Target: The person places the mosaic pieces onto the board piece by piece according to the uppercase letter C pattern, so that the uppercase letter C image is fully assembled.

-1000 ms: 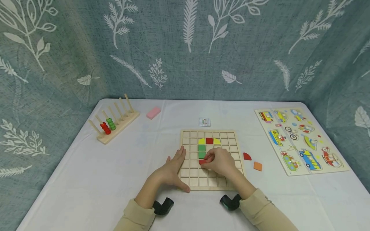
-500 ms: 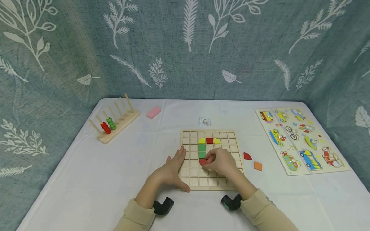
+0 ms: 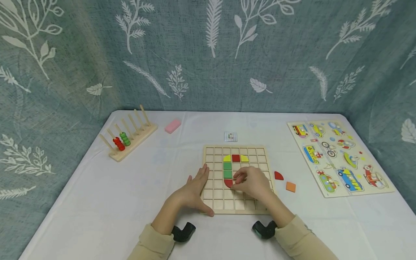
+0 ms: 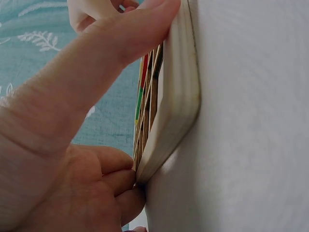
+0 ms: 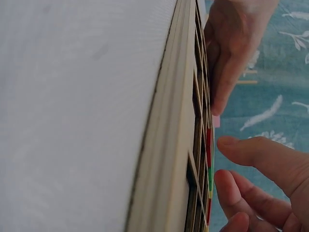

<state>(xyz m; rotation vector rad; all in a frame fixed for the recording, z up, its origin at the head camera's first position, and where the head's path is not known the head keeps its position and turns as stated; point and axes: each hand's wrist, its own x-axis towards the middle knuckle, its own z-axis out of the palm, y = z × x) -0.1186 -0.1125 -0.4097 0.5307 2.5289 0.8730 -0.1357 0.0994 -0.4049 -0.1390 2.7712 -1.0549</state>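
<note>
A wooden grid board lies on the white table. My left hand steadies its near left corner, thumb on the front edge and fingers spread along the left side. The thumb presses the rim in the left wrist view. Set in the grid are two yellow quarter-round pieces, a red square, two green squares and a red quarter-round piece. Over that last piece is my right hand, thumb tip at its edge. Thumb and fingers stand apart in the right wrist view, nothing between them.
Right of the board lie a loose red quarter-round piece and an orange square. A small pattern card sits behind it. Farther out are a vehicle puzzle, a pink block and a peg stand with red and green beads.
My right hand has loosened its fingers from the red quarter-round piece and shifted slightly right, exposing more of it. The left hand stays in place on the board.
</note>
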